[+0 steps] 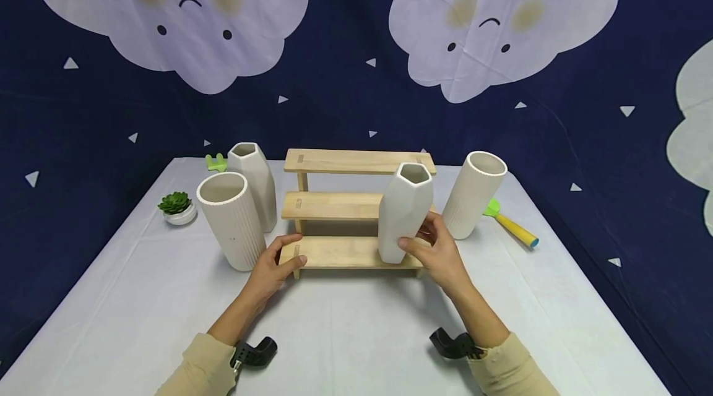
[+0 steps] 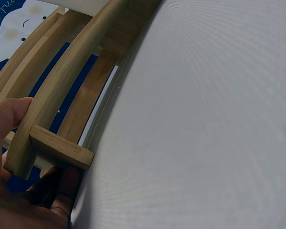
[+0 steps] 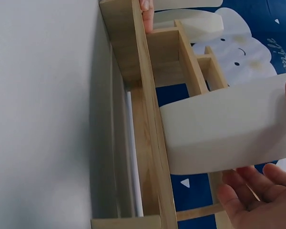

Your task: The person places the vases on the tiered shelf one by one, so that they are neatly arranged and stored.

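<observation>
A three-tier wooden stand (image 1: 334,252) sits mid-table. My left hand (image 1: 267,272) grips its lowest board at the left end; the left wrist view shows the thumb (image 2: 12,114) over the board and other fingers around the end leg (image 2: 62,148). At the stand's right side, my right hand (image 1: 440,253) holds a white faceted vase (image 1: 403,213), thumb on its front and fingers behind it. The vase stands nearly upright, its base (image 3: 174,138) at the lowest board in the right wrist view. Its open top faces up.
Left of the stand are a ribbed white vase (image 1: 234,223), another faceted vase (image 1: 253,185), a small potted succulent (image 1: 177,207) and a green toy rake head (image 1: 216,163). A second ribbed vase (image 1: 473,195) and a yellow-handled toy tool (image 1: 515,229) stand and lie right.
</observation>
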